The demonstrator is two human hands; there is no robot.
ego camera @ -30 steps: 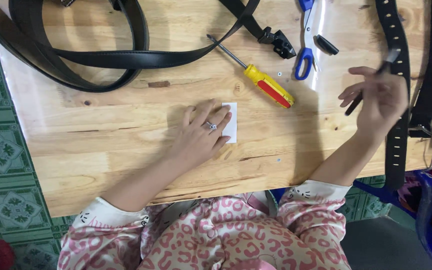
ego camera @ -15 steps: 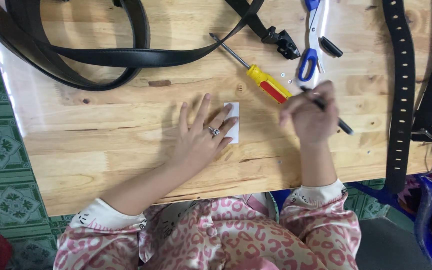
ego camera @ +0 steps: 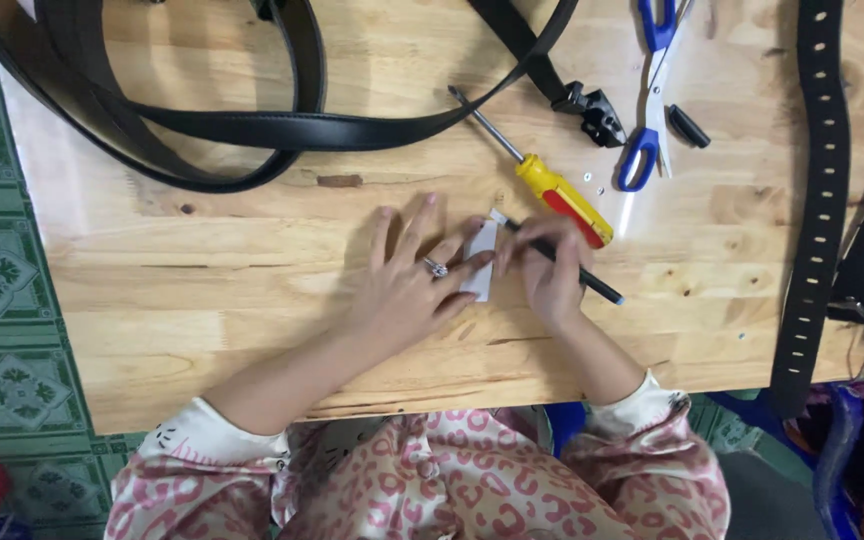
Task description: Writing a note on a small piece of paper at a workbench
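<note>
Since the earlier frame the right hand (ego camera: 544,272) has come in from the right with its black pen (ego camera: 564,268) and now sits against the small white card (ego camera: 481,258), its fingers closed around the pen, whose tip meets the card's upper edge. The left hand (ego camera: 407,285) has stayed where it was.

Going left to right: a coiled black belt (ego camera: 202,125) lies on the wooden table (ego camera: 202,300) well beyond the left fingertips. The left hand rests flat, fingers spread open, a ring on one finger, its fingertips pressing down the card's left side. The card lies between the two hands, touching both. Just past the right fingers lies a yellow-and-red screwdriver (ego camera: 542,180), its handle near the knuckles. Farther off are a black buckle (ego camera: 592,108), blue-handled scissors (ego camera: 650,95) and a small black cap (ego camera: 688,126). A punched black strap (ego camera: 814,200) runs down the table's right side, well apart from the hands.
</note>
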